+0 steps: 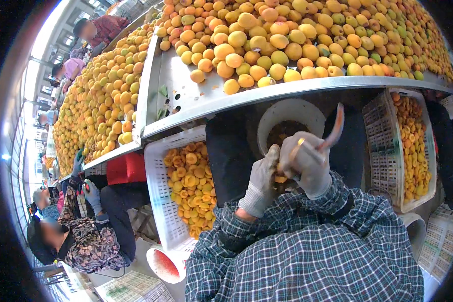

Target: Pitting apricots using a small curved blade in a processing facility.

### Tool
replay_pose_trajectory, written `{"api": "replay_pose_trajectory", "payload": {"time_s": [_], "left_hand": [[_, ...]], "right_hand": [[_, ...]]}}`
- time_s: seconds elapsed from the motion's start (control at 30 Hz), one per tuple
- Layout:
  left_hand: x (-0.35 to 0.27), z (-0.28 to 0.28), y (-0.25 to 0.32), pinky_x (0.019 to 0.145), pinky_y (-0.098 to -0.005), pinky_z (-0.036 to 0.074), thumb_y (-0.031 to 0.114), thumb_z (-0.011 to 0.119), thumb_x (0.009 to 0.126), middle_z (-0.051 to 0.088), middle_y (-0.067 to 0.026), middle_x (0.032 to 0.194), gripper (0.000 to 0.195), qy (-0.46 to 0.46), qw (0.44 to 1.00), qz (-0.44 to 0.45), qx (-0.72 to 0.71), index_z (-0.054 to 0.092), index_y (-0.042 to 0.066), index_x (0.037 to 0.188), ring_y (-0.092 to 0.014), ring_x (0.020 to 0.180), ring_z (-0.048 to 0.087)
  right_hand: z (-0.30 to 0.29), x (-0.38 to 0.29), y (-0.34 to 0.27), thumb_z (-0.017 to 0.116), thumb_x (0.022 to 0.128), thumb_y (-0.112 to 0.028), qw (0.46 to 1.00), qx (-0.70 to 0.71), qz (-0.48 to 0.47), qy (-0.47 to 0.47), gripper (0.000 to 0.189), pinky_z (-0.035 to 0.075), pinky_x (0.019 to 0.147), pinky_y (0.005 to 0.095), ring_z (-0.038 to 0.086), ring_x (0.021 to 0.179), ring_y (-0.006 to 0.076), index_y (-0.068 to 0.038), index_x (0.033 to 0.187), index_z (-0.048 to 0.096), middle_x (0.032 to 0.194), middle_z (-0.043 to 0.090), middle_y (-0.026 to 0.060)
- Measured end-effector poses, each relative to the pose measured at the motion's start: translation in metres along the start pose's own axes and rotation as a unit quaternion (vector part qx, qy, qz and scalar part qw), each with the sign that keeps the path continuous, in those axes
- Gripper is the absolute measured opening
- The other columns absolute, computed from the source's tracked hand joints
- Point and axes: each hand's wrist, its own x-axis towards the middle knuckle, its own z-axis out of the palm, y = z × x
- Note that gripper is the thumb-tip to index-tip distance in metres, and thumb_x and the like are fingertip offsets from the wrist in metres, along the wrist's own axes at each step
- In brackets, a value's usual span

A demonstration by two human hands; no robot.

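My left hand [260, 179], in a pale knit glove, is curled over the white bucket's near side. A piece of apricot [281, 177] shows between it and my right hand, mostly hidden by the fingers. My right hand [307, 166], gloved too, grips a curved knife [336, 128] whose blade sticks up and away, blurred by motion. Below both hands stands the white bucket [264, 124] between my knees, with dark brownish matter inside. Whole apricots [275, 41] are heaped on the metal table [181, 71] in front of me.
A white crate [156, 181] of halved apricots [192, 188] stands at my left, another crate [381, 128] at my right. The table's metal rim [256, 96] runs just beyond the bucket. A co-worker [87, 238] sits at the left near a red-stained white bucket [166, 264].
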Motion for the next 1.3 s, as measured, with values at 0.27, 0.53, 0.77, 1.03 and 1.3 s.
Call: {"api": "replay_pose_trajectory", "payload": {"time_s": [0.27,0.53,0.77,1.03,1.3], "left_hand": [[0.005,0.006,-0.006,0.054,-0.0222,0.044,0.050,0.050,0.084,0.059,-0.0064,0.074,0.052,-0.026,0.999,0.006,0.020,0.058,-0.001,0.088,-0.010,0.064,0.055],[0.005,0.012,0.001,0.065,-0.0235,0.046,0.013,0.067,0.071,0.058,-0.0061,0.083,0.036,-0.115,0.967,-0.201,-0.104,0.051,0.000,0.101,-0.013,0.076,0.057],[0.009,0.018,-0.006,0.067,-0.0248,0.047,0.007,0.068,0.068,0.058,-0.0060,0.085,0.034,-0.097,0.988,-0.115,-0.017,0.052,0.001,0.097,-0.013,0.075,0.058],[0.014,0.011,-0.011,0.070,-0.0244,0.046,0.003,0.066,0.062,0.057,-0.0037,0.087,0.038,-0.155,0.900,-0.316,-0.258,0.054,0.000,0.097,-0.012,0.079,0.055],[0.014,0.020,-0.019,0.057,-0.0218,0.045,0.008,0.067,0.068,0.057,-0.0017,0.078,0.029,-0.185,0.960,-0.208,-0.019,0.054,0.002,0.093,-0.009,0.067,0.055]], "right_hand": [[-0.003,0.007,0.017,0.044,0.090,-0.043,0.831,0.433,0.249,0.245,0.040,0.024,0.031,0.0255,0.027,0.031,0.0100,-0.013,0.064,0.042,0.043,0.033,-0.0004],[-0.011,0.006,0.018,0.050,0.087,-0.045,0.810,0.406,0.318,0.280,0.039,0.022,0.031,0.0234,0.025,0.032,0.0075,-0.013,0.065,0.043,0.044,0.033,-0.0026],[-0.022,0.000,0.038,0.049,0.087,-0.044,0.733,0.472,0.356,0.336,0.040,0.023,0.031,0.0229,0.024,0.033,0.0070,-0.013,0.064,0.042,0.045,0.033,-0.0043],[-0.001,-0.012,0.031,0.045,0.091,-0.037,0.963,0.152,0.084,0.206,0.038,0.026,0.034,0.0231,0.029,0.034,0.0073,-0.011,0.063,0.043,0.046,0.035,-0.0020],[-0.020,-0.009,0.038,0.047,0.088,-0.046,0.786,0.456,0.341,0.240,0.040,0.021,0.032,0.0216,0.026,0.034,0.0061,-0.014,0.064,0.042,0.046,0.033,-0.0044]]}}
